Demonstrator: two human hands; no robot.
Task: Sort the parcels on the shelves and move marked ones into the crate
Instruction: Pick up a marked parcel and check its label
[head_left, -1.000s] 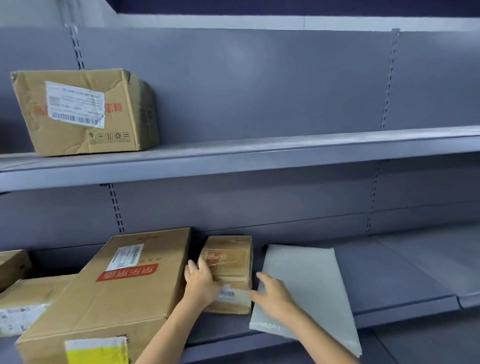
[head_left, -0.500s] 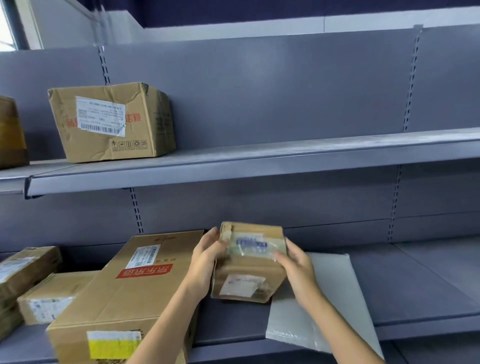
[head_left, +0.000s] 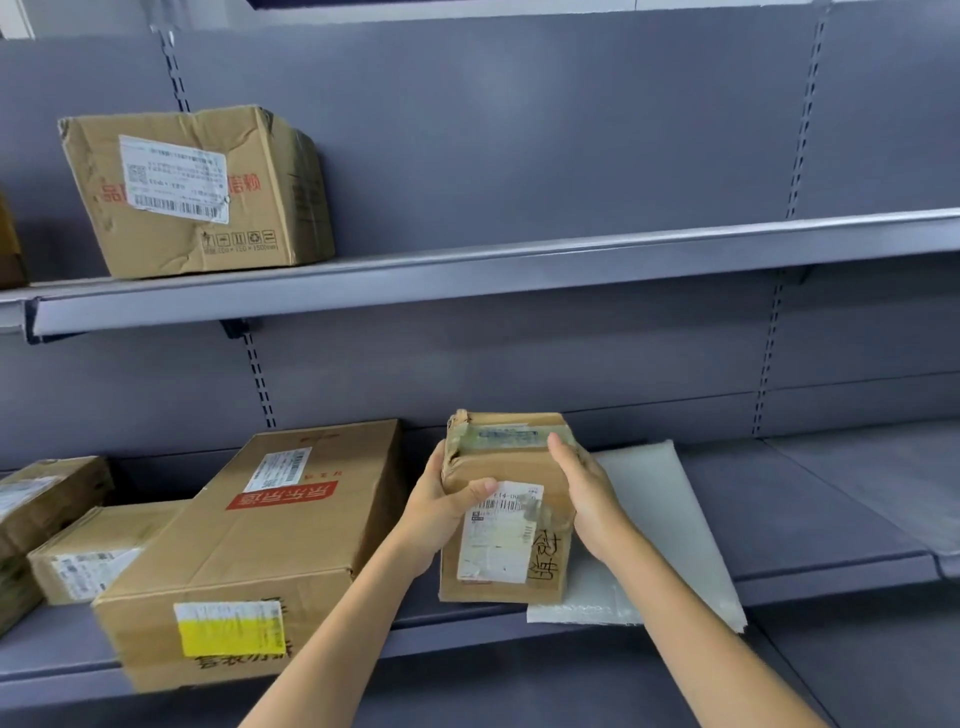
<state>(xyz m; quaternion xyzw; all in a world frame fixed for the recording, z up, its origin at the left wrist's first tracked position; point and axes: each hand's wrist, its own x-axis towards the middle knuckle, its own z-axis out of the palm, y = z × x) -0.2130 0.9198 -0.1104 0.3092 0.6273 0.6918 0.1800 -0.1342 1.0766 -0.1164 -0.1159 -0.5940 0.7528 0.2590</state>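
Hands hold 1 small brown parcel up in front of the lower shelf, the left hand wrapped on its left side and the right hand pressed on its right. Its white label and black scribbles face the camera. A big box sits just left, a grey bag lies behind.

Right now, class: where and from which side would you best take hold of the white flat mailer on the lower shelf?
Probably by its front edge, from the front: the white flat mailer lies flat and overhangs the lower shelf lip, so fingers can slide under there. The small box, held in front, hides its left part.
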